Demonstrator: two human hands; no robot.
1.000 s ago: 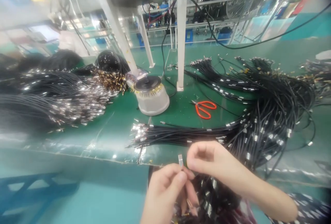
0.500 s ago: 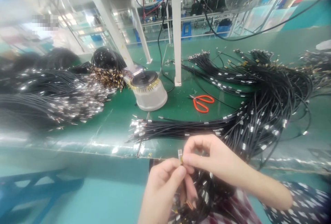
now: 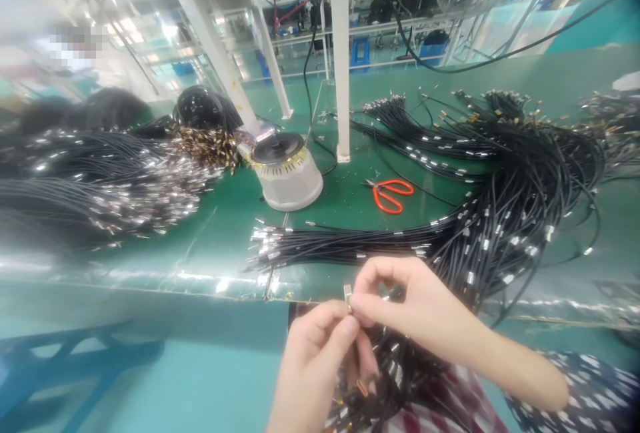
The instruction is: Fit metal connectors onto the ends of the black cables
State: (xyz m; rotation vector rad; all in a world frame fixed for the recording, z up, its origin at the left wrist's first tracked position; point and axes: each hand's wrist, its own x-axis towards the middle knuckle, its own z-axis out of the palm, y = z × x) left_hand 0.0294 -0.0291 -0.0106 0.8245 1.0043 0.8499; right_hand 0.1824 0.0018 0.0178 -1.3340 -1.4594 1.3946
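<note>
In front of the bench edge, my left hand [image 3: 320,353] is closed, its thumb and forefinger pinched together. My right hand [image 3: 400,293] is pinched too, its fingertips meeting the left ones. Between them stands a small silver metal connector [image 3: 347,291], upright, with a yellowish bit at its base. Its lower part is hidden by the fingers. A small copper-coloured piece [image 3: 362,387] shows under the left hand's curled fingers. Black cables [image 3: 395,366] with silver bands lie on the lap below both hands.
Black cables with metal ends [image 3: 340,245] lie along the bench front. Orange-handled scissors [image 3: 393,194] are behind them, beside a white round feeder [image 3: 290,183] with a black top. More cable bundles [image 3: 125,179] sit at left. A white post [image 3: 341,86] rises from the bench.
Both hands keep their pinch around the connector, with only slight finger movement. The whole view has shifted a little.
</note>
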